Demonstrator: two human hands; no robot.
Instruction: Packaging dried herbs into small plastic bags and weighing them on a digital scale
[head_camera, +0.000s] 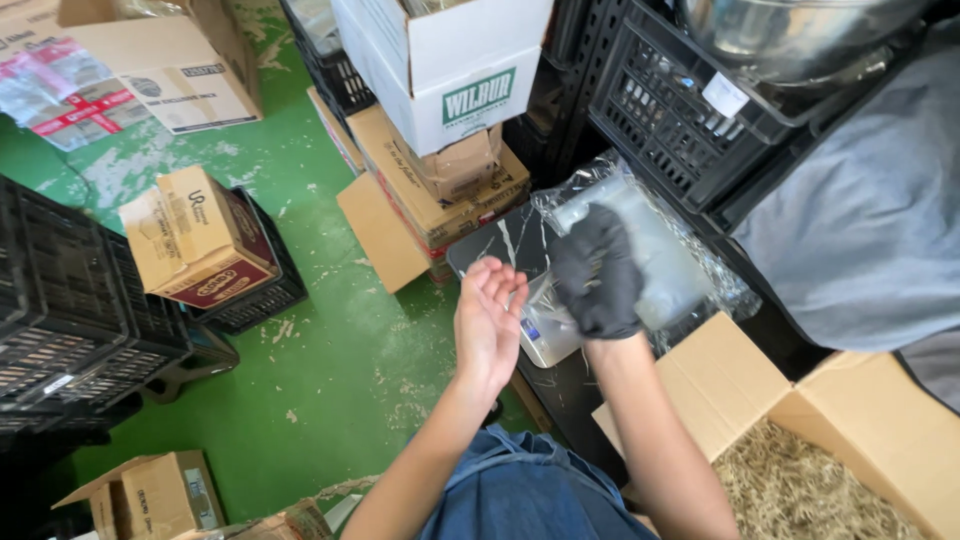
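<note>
right hand (597, 272), in a black glove, fingers (580, 262) clenched on a clear plastic bag (655, 250) holding pale contents; the bag lies over a small digital scale (548, 335), which sits on a dark marbled surface (500, 245). left hand (487, 322) bare, palm up, fingers (497, 280) released and loosely curled, holding nothing, just beside the bag's near corner and the scale. near right: 1 open cardboard box (850, 440) filled with straw-coloured shredded material. just beyond the bag: 1 black plastic crate (690, 115) carrying a metal bowl (790, 30). far right: grey cloth (860, 230) of another person, no hands in view. behind the marbled surface: a stack of cardboard cartons (440, 150). floor green and worn (320, 380), with more black crates (70, 300) at left and 1 printed carton (195, 235) resting on a crate. blue denim (525, 490) at bottom edge.
</note>
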